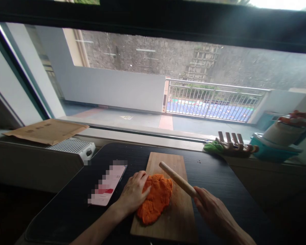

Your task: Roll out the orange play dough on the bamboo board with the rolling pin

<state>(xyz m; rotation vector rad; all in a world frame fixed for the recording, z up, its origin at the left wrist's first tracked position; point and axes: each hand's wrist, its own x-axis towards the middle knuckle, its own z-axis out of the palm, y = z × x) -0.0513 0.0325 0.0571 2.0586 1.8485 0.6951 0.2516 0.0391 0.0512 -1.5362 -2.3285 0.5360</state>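
Observation:
A flattened, uneven piece of orange dough (156, 199) lies on a wooden cutting board (185, 217), toward its left side. My left hand (135, 190) is at the dough's upper left edge, thumb over the top and fingers curled along the rim; its fingertips are partly hidden. In my right hand (211, 207) is a plain wooden rolling pin (177, 178), gripped by its near end. The pin slants up and left over the board, to the right of the dough.
A smartphone (108, 187) with a lit pink screen lies left of the board on the dark table (219, 183). Beyond the table are a window sill (132, 136), a brown envelope (48, 131), a green cloth (213, 147) and a teal container (272, 151). Small crumbs lie at the back right.

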